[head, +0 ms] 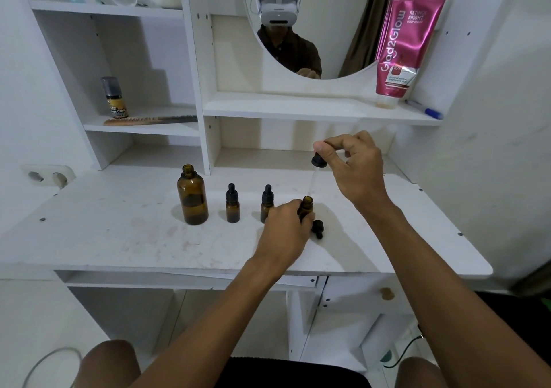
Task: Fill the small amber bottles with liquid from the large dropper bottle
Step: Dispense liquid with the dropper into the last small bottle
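Right hand (354, 167) hangs above the desk (119, 238), its thumb and forefinger pinching the black bulb of the dropper (319, 161) while the other fingers curl loosely. The dropper's glass tube points down and toward the left hand. The tube is clear and faint, so I cannot tell whether its tip reaches the bottle mouth below. Left hand (287, 226) rests on the desk below and left of the right hand, fingers curled round the open small bottle (307, 206), which stands upright with its bare neck showing above the fingers.

Above the right hand, a mirror (313, 30) is set in the white shelving, and a pink tube (402, 45) leans upside down on the shelf just right of it.

Well to the left of the left hand stands the large amber bottle (192, 200), upright and uncapped (its lower part looks darker). Between it and the left hand is one capped small bottle (232, 206), standing apart from both. The second capped small bottle (267, 198) stands just behind the left hand's knuckles, its lower part hidden by them.

Just right of the left hand's fingertips, a small dropper cap (317, 228) lies on its side on the desk.
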